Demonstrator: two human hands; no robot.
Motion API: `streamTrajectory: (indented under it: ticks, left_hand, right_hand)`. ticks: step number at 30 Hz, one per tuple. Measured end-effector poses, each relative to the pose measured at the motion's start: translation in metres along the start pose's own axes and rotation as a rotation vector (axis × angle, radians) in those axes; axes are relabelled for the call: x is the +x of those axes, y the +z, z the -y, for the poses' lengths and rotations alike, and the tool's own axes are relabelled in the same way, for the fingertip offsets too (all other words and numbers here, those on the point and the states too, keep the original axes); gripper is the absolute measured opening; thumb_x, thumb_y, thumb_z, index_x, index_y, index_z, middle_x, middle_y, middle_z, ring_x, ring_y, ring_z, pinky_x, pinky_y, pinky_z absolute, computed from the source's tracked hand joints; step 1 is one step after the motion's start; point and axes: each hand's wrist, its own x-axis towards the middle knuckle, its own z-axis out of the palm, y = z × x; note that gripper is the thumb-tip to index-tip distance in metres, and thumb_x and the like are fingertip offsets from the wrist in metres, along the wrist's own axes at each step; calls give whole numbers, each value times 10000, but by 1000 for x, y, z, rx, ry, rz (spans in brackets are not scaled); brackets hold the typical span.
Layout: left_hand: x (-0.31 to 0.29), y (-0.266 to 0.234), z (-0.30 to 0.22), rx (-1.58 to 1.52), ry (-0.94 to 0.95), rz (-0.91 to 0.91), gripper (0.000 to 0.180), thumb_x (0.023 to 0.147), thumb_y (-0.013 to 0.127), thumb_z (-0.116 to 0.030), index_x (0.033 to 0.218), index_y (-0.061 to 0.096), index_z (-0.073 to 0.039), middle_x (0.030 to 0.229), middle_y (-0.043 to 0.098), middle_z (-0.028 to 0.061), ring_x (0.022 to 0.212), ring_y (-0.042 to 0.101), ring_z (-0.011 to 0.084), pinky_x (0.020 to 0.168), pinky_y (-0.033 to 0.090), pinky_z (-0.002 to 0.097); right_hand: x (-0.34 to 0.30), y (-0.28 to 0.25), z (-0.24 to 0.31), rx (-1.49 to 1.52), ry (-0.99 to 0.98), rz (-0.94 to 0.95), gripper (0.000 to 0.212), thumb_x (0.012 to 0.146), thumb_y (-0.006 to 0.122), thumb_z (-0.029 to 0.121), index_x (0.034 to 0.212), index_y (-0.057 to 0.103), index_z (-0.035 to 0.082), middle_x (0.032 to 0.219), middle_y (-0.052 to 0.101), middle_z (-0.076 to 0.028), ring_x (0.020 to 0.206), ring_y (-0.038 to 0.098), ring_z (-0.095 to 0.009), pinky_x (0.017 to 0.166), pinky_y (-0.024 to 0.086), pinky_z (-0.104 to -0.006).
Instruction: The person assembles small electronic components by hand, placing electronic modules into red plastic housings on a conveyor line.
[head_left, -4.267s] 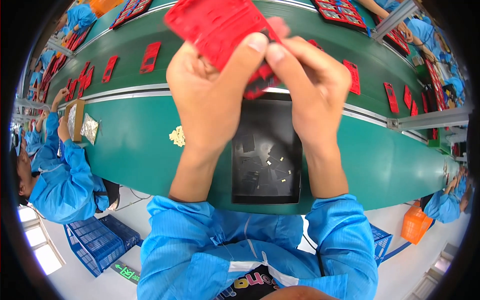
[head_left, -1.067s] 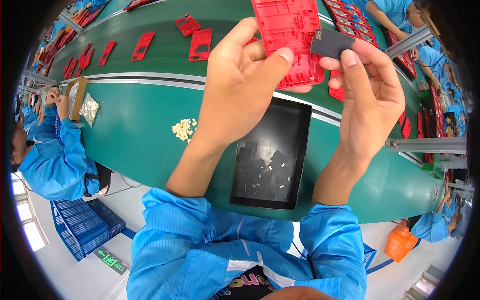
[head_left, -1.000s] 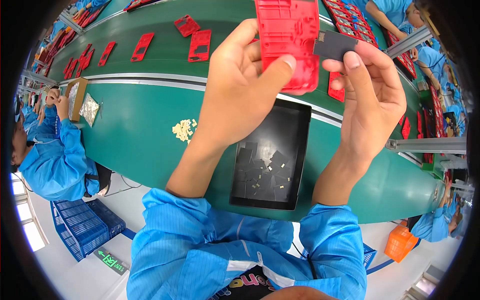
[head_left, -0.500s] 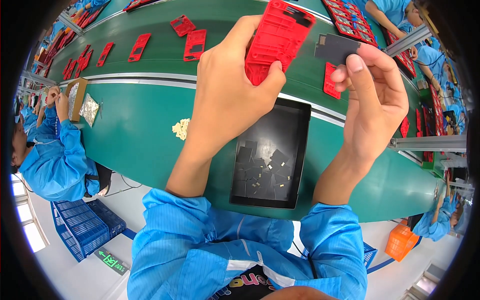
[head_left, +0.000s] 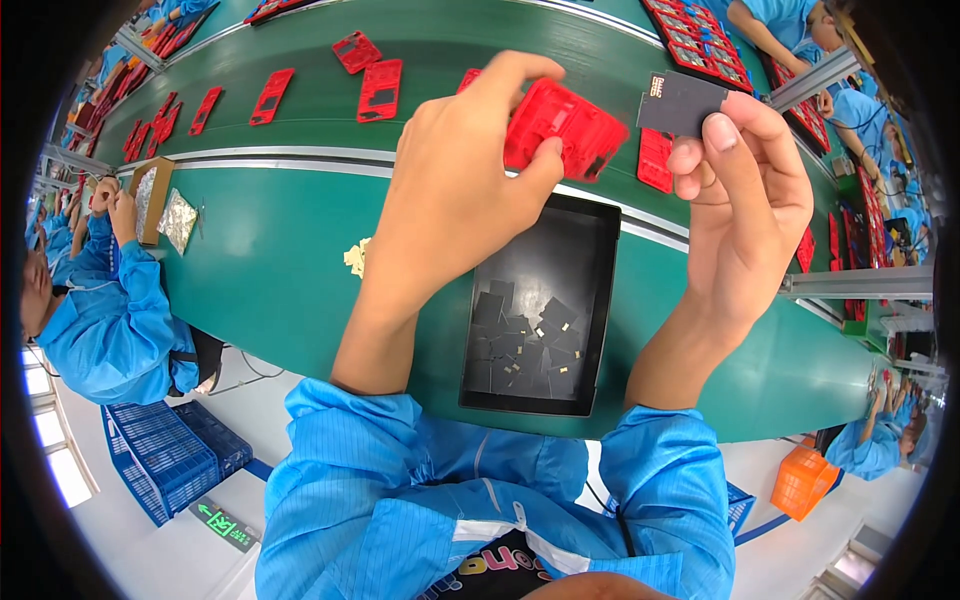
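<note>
My left hand point(head_left: 470, 170) grips a red plastic housing point(head_left: 565, 130), thumb along its near side; the part is blurred and tilted above the far end of the black tray. Between the thumb and fingers of my right hand point(head_left: 750, 190) is a thin dark rectangular sheet point(head_left: 683, 103) with gold-coloured contacts at its far left corner. The sheet and the housing are apart, with the sheet to the right. Below and between my forearms sits the black tray point(head_left: 603, 330), holding several similar dark sheets with small pale tabs.
Red housings point(head_left: 380, 90) lie along the green conveyor belt point(head_left: 320, 60) beyond the metal rail. A pile of small cream pieces point(head_left: 356, 257) rests on the green table point(head_left: 270, 230) beside my left forearm. Co-workers in blue sit at left point(head_left: 110, 310) and far right.
The red housing has turned and dropped lower in my left hand, its far end swinging rightward and down. My right hand has shifted only slightly. Housings on the belt have moved left.
</note>
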Motion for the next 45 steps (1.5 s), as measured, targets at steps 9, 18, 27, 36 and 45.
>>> streamTrajectory:
  ticks: [9,18,27,36,45]
  left_hand:
    - [11,3,12,-575,-136,-202,214,918,716,-45,1092,687,75,971,751,122,835,718,121,724,601,254]
    - [12,-2,7,-968,-244,-222,287,1022,639,-125,1224,594,74,1048,745,173,861,759,201,734,666,359]
    - [5,-3,-5,-1079,-115,-92,309,982,629,2,1267,603,120,1130,740,186,982,711,149,876,573,279]
    - [2,-4,-10,-1084,-110,-98,304,967,614,46,1260,605,128,1116,739,175,989,699,145,874,573,272]
    - [2,-5,-12,-1075,-119,-114,317,974,609,41,1280,592,123,1090,745,185,945,710,145,841,579,269]
  right_hand:
    - [0,6,-9,-46,-51,-16,171,919,701,-48,1085,679,-78,919,723,-125,775,724,-179,604,542,-253]
    - [-7,32,-16,-247,92,-46,146,903,719,-64,1049,714,-59,905,735,-98,731,717,-124,595,538,-222]
    - [-8,30,-21,-210,-62,-163,168,907,746,-37,1074,733,-46,857,737,-85,698,696,-104,559,501,-212]
    - [-14,34,-12,-249,-90,-175,185,902,757,-31,1085,738,-46,872,748,-81,686,682,-87,530,444,-182]
    - [-15,32,-8,-259,-60,-156,224,890,750,-53,1113,741,-59,843,736,-84,644,639,-84,534,430,-188]
